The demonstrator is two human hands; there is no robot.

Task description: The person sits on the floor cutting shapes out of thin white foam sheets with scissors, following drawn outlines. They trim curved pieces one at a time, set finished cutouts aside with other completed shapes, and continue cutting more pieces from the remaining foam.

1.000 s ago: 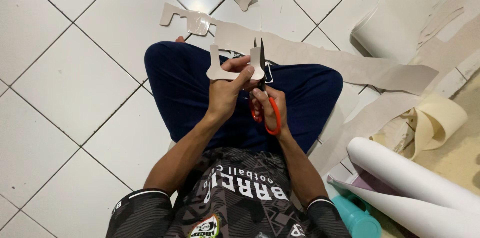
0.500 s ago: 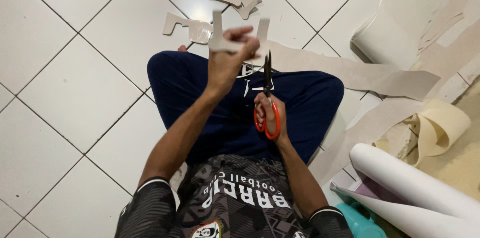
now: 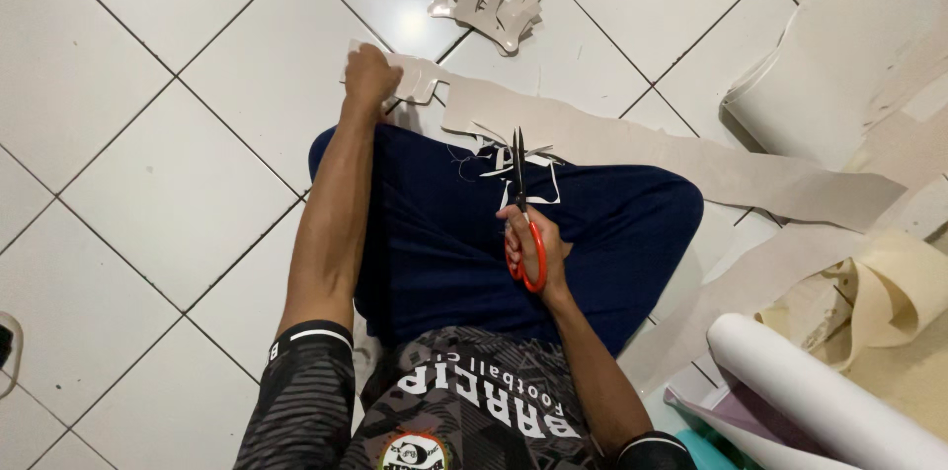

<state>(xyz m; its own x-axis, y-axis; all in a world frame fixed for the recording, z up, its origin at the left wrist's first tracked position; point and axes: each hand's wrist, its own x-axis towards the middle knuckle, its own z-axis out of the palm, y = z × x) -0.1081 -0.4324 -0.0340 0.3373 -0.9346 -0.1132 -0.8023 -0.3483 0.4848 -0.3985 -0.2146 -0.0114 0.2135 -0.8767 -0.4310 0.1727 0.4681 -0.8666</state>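
On the floor: left hand closed on a cutout, setting it down; right hand grips scissors, blades up, clear of lap.

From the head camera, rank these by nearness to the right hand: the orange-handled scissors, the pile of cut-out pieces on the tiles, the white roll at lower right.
1. orange-handled scissors, held in the right hand.
2. white roll, lower right on the floor.
3. pile of cut-out pieces, far ahead on the tiles.
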